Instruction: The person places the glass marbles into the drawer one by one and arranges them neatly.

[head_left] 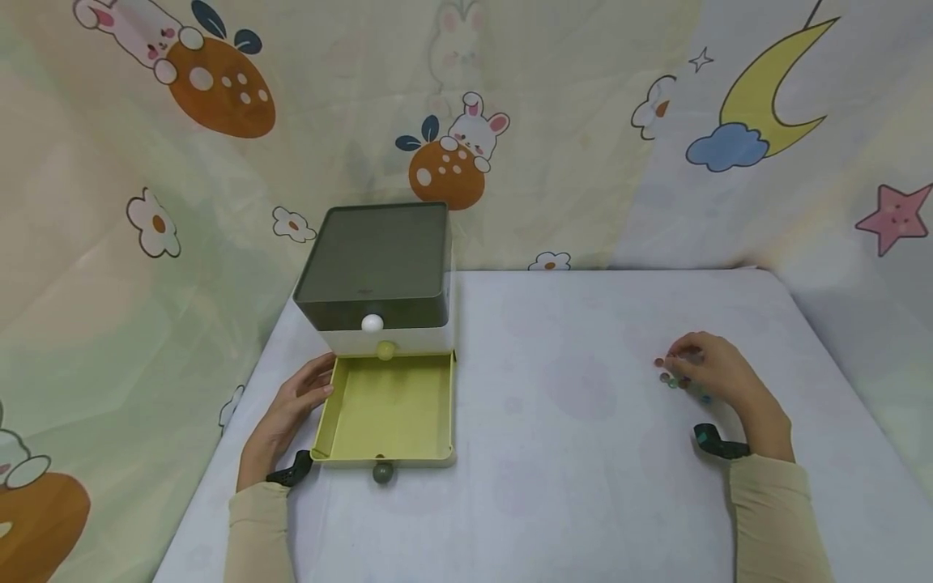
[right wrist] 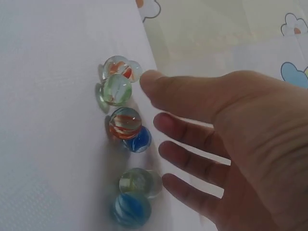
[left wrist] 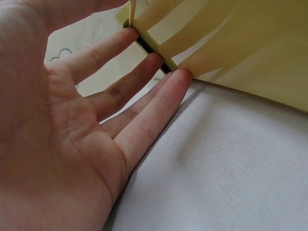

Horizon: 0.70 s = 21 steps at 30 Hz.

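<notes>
In the right wrist view, several glass marbles [right wrist: 125, 123] are seen lying close together on the white surface of the bench [head_left: 568, 453]; some are clear, others are marked with red, green or blue. They are spread in a loose line, and some are overlapped in this view, so a sure count cannot be given. By the head view, the group is placed on the right part of the bench, well apart from the drawer.

Beside the marbles, the right hand [head_left: 707, 371] is held low. Its grip is not closed: the thumb and the fingers are parted, and no marble is seen pinched between them. Whether the nearest marble is touched by the thumb cannot be told. The hand is probably placed so low because the marbles are small and round, and could easily be rolled away.

On the other side, the yellow drawer [head_left: 394, 409] is drawn out from the lowest level of the small cabinet [head_left: 375, 255], with its dark green knob [head_left: 382, 473] turned to the front. Against its left wall the left hand [head_left: 280, 417] is laid. This grip is also open; the fingers are extended, and the drawer is touched with the fingertips [left wrist: 180, 77] only. By this light contact the drawer is perhaps steadied. Behind the bench, a patterned cloth [head_left: 568, 57] is hung.
</notes>
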Available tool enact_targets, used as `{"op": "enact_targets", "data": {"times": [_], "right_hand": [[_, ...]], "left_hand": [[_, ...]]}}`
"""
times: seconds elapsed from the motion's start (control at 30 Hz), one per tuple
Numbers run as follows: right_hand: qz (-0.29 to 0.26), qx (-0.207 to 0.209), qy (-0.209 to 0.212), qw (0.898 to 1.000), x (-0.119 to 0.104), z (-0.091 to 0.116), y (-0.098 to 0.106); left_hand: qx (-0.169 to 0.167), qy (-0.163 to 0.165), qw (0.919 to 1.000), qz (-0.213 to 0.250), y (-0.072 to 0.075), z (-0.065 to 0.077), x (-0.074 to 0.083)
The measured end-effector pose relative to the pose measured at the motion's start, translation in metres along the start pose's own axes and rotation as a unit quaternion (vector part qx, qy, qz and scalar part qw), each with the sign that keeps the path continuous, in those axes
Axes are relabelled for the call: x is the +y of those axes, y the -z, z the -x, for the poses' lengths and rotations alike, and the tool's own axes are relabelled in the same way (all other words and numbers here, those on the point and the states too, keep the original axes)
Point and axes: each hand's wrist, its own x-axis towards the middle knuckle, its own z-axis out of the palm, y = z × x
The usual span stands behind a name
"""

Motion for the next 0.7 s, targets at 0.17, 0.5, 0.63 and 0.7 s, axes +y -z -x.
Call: {"op": "enact_targets", "data": {"times": [0.17,0.5,0.63,0.7], "right_hand": [[-0.03,0.001,-0.016,0.999,-0.009,0.003,0.002],[-0.067,0.058,0.03,0.996,-0.028,0.006,0.004],[-0.084,0.062,0.043,0.994,-0.04,0.006,0.002],[-0.089,0.065,0.054,0.992,-0.047,0.004,-0.001]], "left_hand": [[-0.003,-0.008,1.0,0.0,0.001,0.0,-0.001],[-0.003,-0.003,1.0,0.002,0.0,0.0,0.0],[0.002,0.009,0.9999,0.015,-0.001,0.0,0.0],[0.002,0.011,0.9998,0.018,-0.001,0.0,0.0]]}}
